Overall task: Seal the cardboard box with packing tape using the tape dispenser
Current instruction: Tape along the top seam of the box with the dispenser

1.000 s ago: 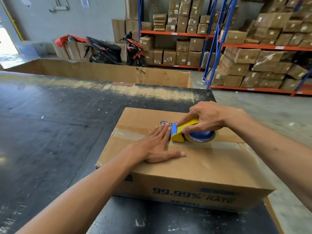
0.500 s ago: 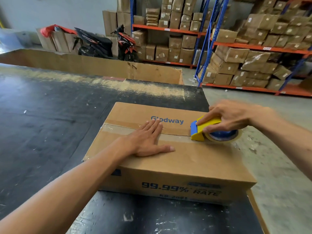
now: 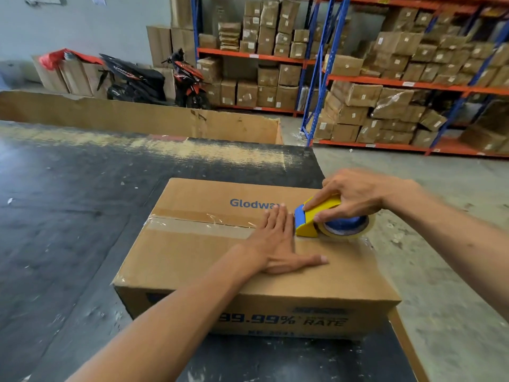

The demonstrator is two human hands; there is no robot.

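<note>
A brown cardboard box (image 3: 192, 257) printed "Glodway" lies on the black table (image 3: 68, 216). Clear packing tape (image 3: 198, 221) runs along its top seam from the left edge. My right hand (image 3: 355, 197) grips the yellow and blue tape dispenser (image 3: 316, 219), which rests on the seam near the box's right end, its tape roll (image 3: 347, 230) at the edge. My left hand (image 3: 278, 244) lies flat, fingers spread, on the taped seam just left of the dispenser.
A long low cardboard wall (image 3: 137, 117) stands behind the table. Beyond it are a parked motorcycle (image 3: 154, 78) and blue-orange shelving (image 3: 385, 84) stacked with several boxes. Concrete floor (image 3: 440, 271) lies right of the table's edge.
My right hand pulled the dispenser rightward along the seam to the box's right end. My left hand slid right after it, pressing the tape down.
</note>
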